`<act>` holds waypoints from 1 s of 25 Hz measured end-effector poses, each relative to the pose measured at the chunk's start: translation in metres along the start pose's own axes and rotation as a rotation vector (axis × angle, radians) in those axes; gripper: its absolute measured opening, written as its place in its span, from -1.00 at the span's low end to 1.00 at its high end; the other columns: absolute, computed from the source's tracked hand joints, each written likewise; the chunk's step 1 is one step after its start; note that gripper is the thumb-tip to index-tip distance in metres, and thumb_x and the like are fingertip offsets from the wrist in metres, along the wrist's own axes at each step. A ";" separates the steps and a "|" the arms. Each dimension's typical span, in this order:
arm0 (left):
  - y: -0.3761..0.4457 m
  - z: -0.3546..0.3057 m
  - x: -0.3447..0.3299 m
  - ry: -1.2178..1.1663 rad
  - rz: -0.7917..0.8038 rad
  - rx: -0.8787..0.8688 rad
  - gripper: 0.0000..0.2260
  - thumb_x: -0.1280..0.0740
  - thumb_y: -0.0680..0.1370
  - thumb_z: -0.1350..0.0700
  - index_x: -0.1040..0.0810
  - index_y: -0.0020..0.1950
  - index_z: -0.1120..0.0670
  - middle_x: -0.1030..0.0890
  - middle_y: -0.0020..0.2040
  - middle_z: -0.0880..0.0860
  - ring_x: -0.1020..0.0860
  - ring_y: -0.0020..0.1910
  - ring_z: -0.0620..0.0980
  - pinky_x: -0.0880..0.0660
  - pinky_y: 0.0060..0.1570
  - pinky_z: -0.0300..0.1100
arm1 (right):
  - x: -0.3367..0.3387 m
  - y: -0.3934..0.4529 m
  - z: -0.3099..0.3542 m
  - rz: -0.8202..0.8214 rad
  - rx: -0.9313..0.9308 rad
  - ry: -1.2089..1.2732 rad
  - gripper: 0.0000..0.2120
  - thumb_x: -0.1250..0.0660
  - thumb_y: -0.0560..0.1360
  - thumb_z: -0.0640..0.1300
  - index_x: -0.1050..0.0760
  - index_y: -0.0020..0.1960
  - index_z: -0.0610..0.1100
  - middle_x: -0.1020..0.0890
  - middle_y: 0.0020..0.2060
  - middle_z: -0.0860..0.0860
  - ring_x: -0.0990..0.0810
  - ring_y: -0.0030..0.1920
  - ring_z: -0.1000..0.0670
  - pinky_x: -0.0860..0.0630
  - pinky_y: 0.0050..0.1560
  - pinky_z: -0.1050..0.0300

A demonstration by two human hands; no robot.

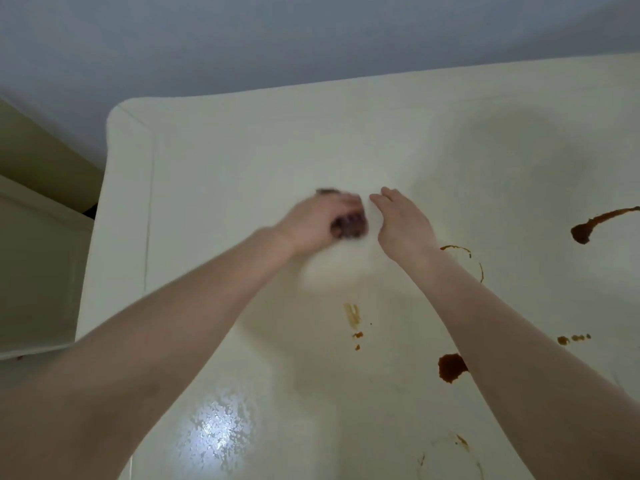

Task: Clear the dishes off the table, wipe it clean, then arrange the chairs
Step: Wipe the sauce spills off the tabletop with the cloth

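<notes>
The white table (214, 161) carries brown sauce stains: a blob (450, 367) near my right forearm, a streak (585, 230) at the right edge, a thin ring mark (465, 252) and small smears (353, 315). My left hand (311, 223) is motion-blurred and closed on a white wipe (329, 265), whose bunched part (349, 226) is stained brown. My right hand (403, 223) lies flat beside it with its fingers extended, its fingertips touching the wipe's edge. No dishes are in view.
The table's far left corner (119, 114) is rounded. A pale beige piece of furniture (34, 271) stands close to the table's left side. A bright wet glare patch (218, 431) shows on the near tabletop. More faint brown marks (462, 443) lie near the bottom.
</notes>
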State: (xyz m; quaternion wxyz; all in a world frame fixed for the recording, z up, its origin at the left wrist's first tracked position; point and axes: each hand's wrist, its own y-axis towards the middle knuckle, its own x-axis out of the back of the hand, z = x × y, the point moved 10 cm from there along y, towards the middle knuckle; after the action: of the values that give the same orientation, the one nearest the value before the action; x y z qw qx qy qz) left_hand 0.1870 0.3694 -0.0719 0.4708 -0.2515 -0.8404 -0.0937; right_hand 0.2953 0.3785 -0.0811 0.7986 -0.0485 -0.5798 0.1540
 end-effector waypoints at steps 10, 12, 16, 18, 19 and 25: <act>0.107 0.146 0.085 0.252 -0.103 0.311 -0.59 -0.28 0.49 0.26 -0.43 0.35 0.13 -0.44 0.35 0.16 -0.40 0.32 0.17 -0.33 0.28 -0.05 | 0.000 -0.004 0.003 -0.028 -0.010 -0.021 -0.36 -0.07 0.45 -0.42 -0.19 0.48 -0.07 -0.11 0.53 0.00 -0.05 0.52 0.02 -0.14 0.43 0.12; 0.115 0.131 0.086 0.230 -0.121 0.290 -0.60 -0.27 0.49 0.28 -0.45 0.34 0.12 -0.45 0.35 0.12 -0.39 0.33 0.14 -0.32 0.27 -0.08 | -0.003 -0.001 -0.001 -0.018 -0.008 -0.015 -0.34 -0.05 0.45 -0.42 -0.16 0.50 -0.04 -0.09 0.53 0.03 0.00 0.53 0.04 -0.11 0.45 0.12; 0.064 0.058 0.036 0.057 -0.055 0.061 -0.56 -0.31 0.46 0.30 -0.48 0.35 0.15 -0.45 0.39 0.13 -0.38 0.39 0.08 -0.20 0.34 -0.28 | -0.005 0.001 -0.002 -0.005 0.000 -0.010 -0.37 -0.07 0.47 -0.39 -0.18 0.49 -0.03 -0.11 0.53 0.04 -0.03 0.52 0.04 -0.11 0.45 0.11; 0.018 0.019 0.006 -0.004 -0.044 0.004 -0.54 -0.31 0.45 0.31 -0.47 0.36 0.14 -0.41 0.41 0.12 -0.36 0.41 0.07 -0.19 0.37 -0.25 | -0.006 0.001 -0.001 0.022 0.013 -0.007 -0.38 -0.09 0.47 -0.38 -0.18 0.50 -0.05 -0.10 0.53 0.01 -0.02 0.53 0.02 -0.09 0.46 0.12; -0.007 0.001 -0.008 -0.018 -0.039 -0.022 -0.54 -0.30 0.45 0.33 -0.47 0.36 0.14 -0.41 0.42 0.12 -0.35 0.42 0.07 -0.19 0.38 -0.23 | -0.006 0.001 -0.001 0.043 0.017 -0.007 -0.38 -0.10 0.48 -0.38 -0.16 0.50 -0.06 -0.09 0.53 0.00 -0.02 0.53 0.01 -0.07 0.46 0.13; -0.093 -0.048 -0.052 -0.052 0.195 -0.130 -0.54 -0.30 0.52 0.28 -0.41 0.41 0.06 -0.37 0.45 -0.01 -0.27 0.46 -0.05 -0.14 0.43 -0.28 | -0.008 -0.034 0.015 0.168 0.070 -0.012 -0.44 -0.12 0.54 -0.32 -0.13 0.51 -0.07 -0.16 0.51 -0.07 -0.12 0.50 -0.05 -0.16 0.44 0.08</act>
State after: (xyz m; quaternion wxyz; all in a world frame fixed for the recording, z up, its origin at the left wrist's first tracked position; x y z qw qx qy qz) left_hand 0.1968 0.2535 -0.0820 0.4385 -0.3643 -0.8161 -0.0951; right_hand 0.2855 0.3420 -0.0746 0.7807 -0.0682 -0.5726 0.2409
